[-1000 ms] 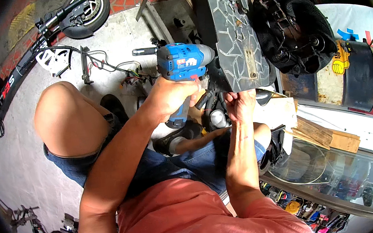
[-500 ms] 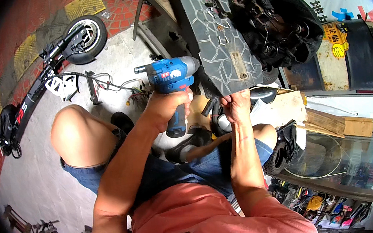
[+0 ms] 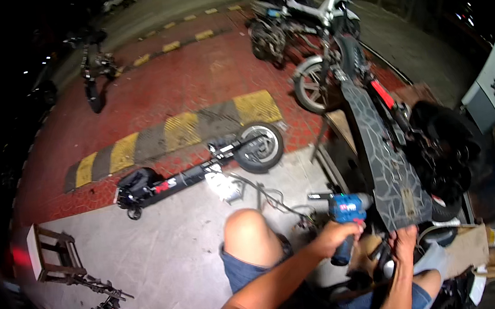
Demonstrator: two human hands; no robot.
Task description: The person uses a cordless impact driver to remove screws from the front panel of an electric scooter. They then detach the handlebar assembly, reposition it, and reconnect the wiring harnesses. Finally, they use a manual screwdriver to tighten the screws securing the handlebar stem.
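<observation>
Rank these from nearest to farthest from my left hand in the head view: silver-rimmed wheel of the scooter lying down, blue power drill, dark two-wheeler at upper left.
1. Blue power drill: gripped in your left hand.
2. Silver-rimmed wheel: ahead and to the left, beside the striped bump.
3. Dark two-wheeler: much farther off, upper left, beyond the bump.

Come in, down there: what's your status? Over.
Left grip: around blue drill. Right grip: at near end of patterned deck. Drill beside deck, contact unclear. Loose wires left of drill.

A blue drill (image 3: 347,205) points toward the grey patterned deck (image 3: 385,166).
</observation>
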